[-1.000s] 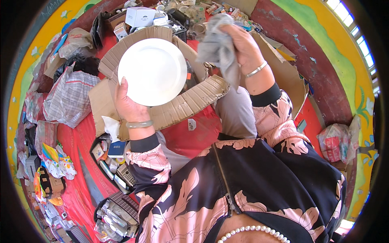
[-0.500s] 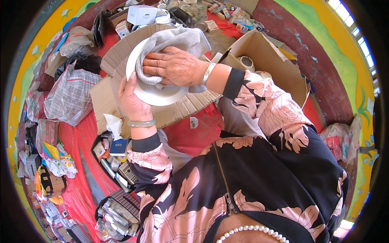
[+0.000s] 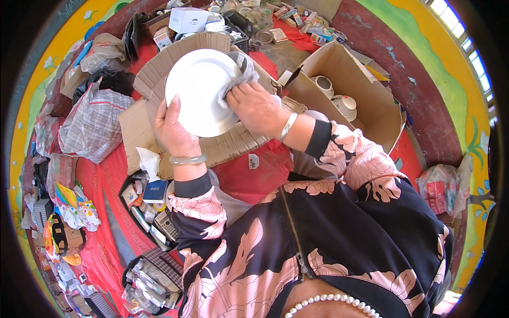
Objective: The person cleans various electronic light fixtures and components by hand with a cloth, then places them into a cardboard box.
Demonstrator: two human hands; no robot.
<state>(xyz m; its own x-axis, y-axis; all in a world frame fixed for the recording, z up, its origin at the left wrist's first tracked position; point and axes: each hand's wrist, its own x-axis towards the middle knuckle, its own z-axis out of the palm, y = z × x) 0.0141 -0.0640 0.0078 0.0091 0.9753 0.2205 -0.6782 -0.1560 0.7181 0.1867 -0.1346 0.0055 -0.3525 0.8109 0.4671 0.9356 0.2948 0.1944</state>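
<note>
A round white plate (image 3: pixel 199 90) is held up in front of me. My left hand (image 3: pixel 176 126) grips its lower left rim, the thumb lying on the face and the other fingers hidden beneath. At the right rim, my right hand (image 3: pixel 258 110) presses a bunched grey cloth (image 3: pixel 237 84) against the plate, fingers wrapped round the cloth. Behind the plate lies an opened cardboard box (image 3: pixel 150 79), its flaps bent outward. Most of that box's inside is hidden by the plate and my hands.
To the right stands a second cardboard box (image 3: pixel 379 103) with white bowls (image 3: pixel 345 106) inside. On the left are a checked plastic bag (image 3: pixel 95 124), a container of small items with a calculator (image 3: pixel 167 225), and a houndstooth case (image 3: pixel 164 267). Red cloth (image 3: pixel 101 212) covers the floor.
My right hand has slid from the middle of the plate to its right rim, drawing the cloth along and uncovering the plate's face. The left hand keeps its hold.
</note>
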